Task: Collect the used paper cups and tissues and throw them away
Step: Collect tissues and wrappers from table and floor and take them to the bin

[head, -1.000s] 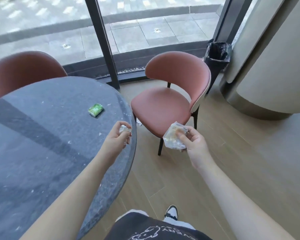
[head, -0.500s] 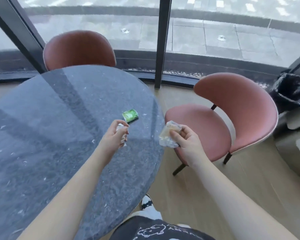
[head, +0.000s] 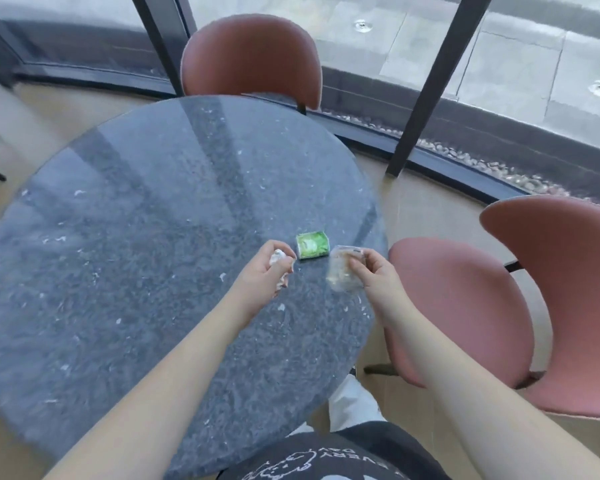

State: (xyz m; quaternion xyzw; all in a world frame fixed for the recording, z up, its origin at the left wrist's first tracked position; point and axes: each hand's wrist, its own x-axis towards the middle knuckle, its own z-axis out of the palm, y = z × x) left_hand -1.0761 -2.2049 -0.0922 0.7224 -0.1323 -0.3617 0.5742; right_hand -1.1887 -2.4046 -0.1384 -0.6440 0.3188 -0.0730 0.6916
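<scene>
A round dark stone bench (head: 125, 258) fills most of the view, its top speckled with small white scraps. One pink chair (head: 253, 57) stands at its far side against the window frame, and a second pink chair (head: 520, 306) stands to the right, just beside the bench edge. Nothing lies between the hands and the green packet (head: 311, 245), which rests flat on the bench near its right edge.

The left hand (head: 265, 271) hovers over the bench with its fingers curled closed around a small white wad of tissue (head: 277, 258). The right hand (head: 371, 277) is pinched on a crumpled pale wad (head: 343, 271), likely tissue or wrapper, though blur makes it hard to tell. The green packet sits just beyond both hands, in the gap between them, closer to the right hand's wad and not touched by either hand.
</scene>
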